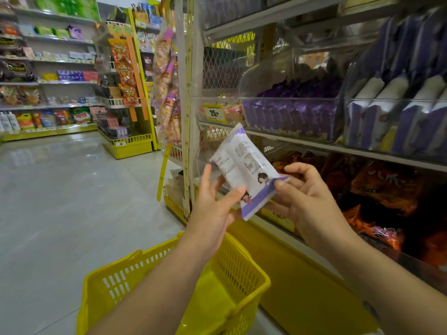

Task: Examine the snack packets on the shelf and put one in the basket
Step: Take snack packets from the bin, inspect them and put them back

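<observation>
Left grip [212, 209], right grip [308, 201] on snack packet [244, 163] edges, basket [264, 278] below

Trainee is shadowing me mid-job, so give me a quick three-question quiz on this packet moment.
1. True or false: the white-and-purple packet already lies in the yellow basket.
2. Of the left hand and right hand, which holds the packet? A) left only B) right only C) both
3. Fill in: the clear bin on the shelf holds mostly ____ packets.
Key: 1 false; 2 C; 3 purple.
</observation>
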`<state>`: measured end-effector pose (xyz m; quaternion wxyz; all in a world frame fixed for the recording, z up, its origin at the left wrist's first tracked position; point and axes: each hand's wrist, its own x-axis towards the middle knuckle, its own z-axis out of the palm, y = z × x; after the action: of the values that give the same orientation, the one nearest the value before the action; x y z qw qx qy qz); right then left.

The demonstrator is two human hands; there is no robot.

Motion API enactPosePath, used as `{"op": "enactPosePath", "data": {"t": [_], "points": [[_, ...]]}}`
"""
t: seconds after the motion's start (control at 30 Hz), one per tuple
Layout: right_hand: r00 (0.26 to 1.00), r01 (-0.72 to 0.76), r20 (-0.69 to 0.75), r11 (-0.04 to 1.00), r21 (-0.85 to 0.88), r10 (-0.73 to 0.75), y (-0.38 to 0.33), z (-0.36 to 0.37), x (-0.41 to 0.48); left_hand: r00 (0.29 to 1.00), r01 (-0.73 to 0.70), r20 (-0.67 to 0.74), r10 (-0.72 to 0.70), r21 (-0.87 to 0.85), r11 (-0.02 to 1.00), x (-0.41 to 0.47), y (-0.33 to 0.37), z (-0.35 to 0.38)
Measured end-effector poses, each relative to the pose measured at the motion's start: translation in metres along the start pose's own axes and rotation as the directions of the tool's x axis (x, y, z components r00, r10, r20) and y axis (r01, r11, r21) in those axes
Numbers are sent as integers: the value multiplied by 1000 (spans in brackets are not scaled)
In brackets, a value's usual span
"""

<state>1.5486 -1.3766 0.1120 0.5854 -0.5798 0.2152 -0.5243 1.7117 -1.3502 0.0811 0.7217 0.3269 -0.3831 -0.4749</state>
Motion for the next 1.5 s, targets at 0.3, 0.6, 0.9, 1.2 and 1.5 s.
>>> {"op": "enactPosePath", "data": {"t": [0.3,0.6,0.9,1.2,1.5], "points": [[954,283,139,650,-706,-264,-71,-12,-15,941,-332,154,300,271,903,12,56,83],[909,224,55,372,-901,-414,-159,-55,9,825,-547,454,336,495,675,36,88,188],[940,-108,-133,94,-990,-313,-207,-100,55,827,-546,490,275,588,597,104,97,242],[982,-148,-143,-39,-988,-120,-214,-126,73,822,-560,556,118,754,344,136,80,259],[990,125,107,-236,-964,88,-219,-131,76,755,-656,630,182,722,221,140,55,267]]}}
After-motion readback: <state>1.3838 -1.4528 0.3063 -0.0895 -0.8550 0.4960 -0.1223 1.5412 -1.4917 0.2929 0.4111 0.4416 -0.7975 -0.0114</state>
